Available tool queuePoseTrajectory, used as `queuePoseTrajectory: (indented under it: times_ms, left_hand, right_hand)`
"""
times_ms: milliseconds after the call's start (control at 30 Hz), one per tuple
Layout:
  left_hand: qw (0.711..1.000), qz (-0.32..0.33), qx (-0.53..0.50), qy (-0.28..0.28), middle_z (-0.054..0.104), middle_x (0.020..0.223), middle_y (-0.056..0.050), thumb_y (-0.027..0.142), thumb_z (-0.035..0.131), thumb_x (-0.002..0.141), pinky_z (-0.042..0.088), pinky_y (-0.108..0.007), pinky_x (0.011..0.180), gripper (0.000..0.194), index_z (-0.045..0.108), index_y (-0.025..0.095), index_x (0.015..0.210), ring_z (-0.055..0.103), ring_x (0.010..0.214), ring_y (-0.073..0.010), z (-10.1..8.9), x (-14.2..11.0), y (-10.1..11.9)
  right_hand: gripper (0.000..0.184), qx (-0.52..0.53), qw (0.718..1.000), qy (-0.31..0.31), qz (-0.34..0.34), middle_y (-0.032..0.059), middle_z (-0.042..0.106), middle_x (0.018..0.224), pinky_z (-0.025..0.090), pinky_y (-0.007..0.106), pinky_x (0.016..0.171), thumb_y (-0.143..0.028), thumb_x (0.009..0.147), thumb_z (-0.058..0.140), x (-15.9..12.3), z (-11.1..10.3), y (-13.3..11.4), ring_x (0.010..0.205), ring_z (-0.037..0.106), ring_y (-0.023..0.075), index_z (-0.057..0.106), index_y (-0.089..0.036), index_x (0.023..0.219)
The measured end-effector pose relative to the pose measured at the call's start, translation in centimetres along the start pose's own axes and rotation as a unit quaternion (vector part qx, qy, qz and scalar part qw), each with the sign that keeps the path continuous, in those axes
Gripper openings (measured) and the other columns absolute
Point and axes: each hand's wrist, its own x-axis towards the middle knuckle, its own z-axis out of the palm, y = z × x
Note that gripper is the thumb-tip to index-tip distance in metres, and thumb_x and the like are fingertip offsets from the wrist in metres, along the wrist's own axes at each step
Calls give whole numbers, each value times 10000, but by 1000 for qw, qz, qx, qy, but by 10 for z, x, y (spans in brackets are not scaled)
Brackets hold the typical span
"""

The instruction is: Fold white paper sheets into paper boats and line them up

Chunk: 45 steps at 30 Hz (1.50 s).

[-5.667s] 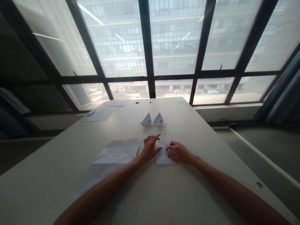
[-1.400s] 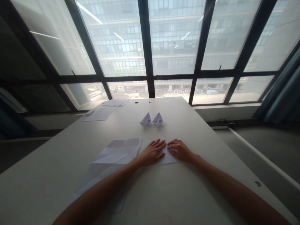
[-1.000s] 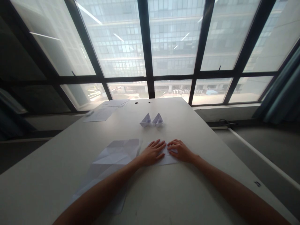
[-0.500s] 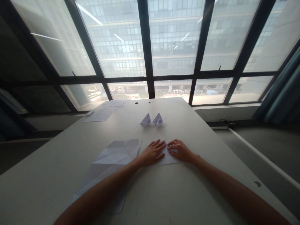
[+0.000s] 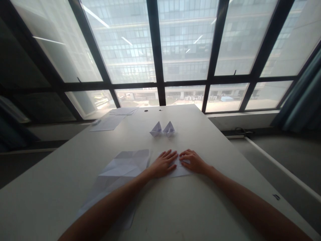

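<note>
A small folded sheet of white paper lies on the table under both hands, which hide much of it. My left hand rests flat on its left part, fingers stretched out and slightly spread. On the right part, the fingertips of my right hand touch the paper, with the fingers bent and a little apart. The two hands nearly meet at the middle of the sheet. Just beyond them stand two folded paper boats, side by side, each with a pointed peak.
A larger creased sheet lies left of the hands, partly under my left forearm. More papers lie at the table's far left. The white table reaches toward the windows. A small dark mark is near its right edge.
</note>
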Motion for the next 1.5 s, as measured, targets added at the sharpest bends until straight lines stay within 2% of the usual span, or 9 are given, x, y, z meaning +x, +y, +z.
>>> queuePoseTrajectory:
  times_ms: [667,800,867,967,1100,1167,1267,1367,1500]
  left_hand:
    - [1000,1,5,1,254,1590,-33,572,289,995,195,-480,1174,614,225,299,1541,193,1470,-283,2,1,-2]
    - [1000,1,3,-4,246,1592,-32,573,281,996,185,-490,1175,613,224,299,1541,186,1471,-284,1,1,-1]
    - [1000,3,3,-6,241,1594,-29,573,279,996,180,-490,1176,609,228,304,1540,181,1472,-284,1,1,-1]
    - [1000,4,5,-8,234,1596,-29,573,273,997,176,-491,1178,608,225,305,1540,175,1474,-283,1,2,-1]
    - [1000,1,7,-7,238,1595,-30,580,270,994,179,-495,1177,609,229,310,1539,176,1475,-279,2,2,-2]
    - [1000,2,6,-3,238,1595,-27,579,281,993,181,-491,1177,607,233,316,1537,180,1474,-279,3,2,-2]
    - [1000,3,2,1,247,1592,-28,575,293,992,185,-485,1177,609,235,311,1538,185,1472,-282,3,2,-2]
    - [1000,3,3,0,246,1593,-29,574,292,992,181,-480,1178,616,226,304,1541,184,1472,-281,3,2,-2]
    - [1000,2,5,-4,236,1596,-26,574,285,993,186,-488,1174,614,217,308,1542,181,1473,-281,2,2,-1]
  right_hand:
    - [140,8,1000,-6,5,49,695,1091,425,383,954,-220,857,662,0,2,1,1047,585,217,735,-257,970]
    - [257,-2,1000,0,21,55,688,1057,430,362,930,-68,838,584,0,3,3,1012,586,204,727,-234,973]
    - [322,-14,998,16,53,59,679,1005,441,349,900,4,801,533,0,2,4,965,589,198,723,-213,946]
    - [298,-12,991,76,106,67,656,918,463,336,852,11,772,505,1,-2,6,902,592,197,707,-187,867]
    - [241,97,971,169,138,65,671,852,496,311,752,-56,786,481,4,-6,2,794,610,180,687,-177,815]
    - [226,197,955,151,161,56,689,799,510,291,676,-103,780,473,6,-6,-1,720,622,167,688,-171,804]
    - [224,325,920,51,211,31,685,682,494,249,542,-155,723,464,9,-5,-6,586,613,145,684,-157,763]
    - [214,353,902,-1,248,18,668,616,456,213,458,-186,672,462,10,-4,-6,530,604,134,669,-152,712]
    - [194,344,895,-4,286,15,656,579,400,177,385,-205,644,452,10,-5,-3,482,604,125,639,-155,659]
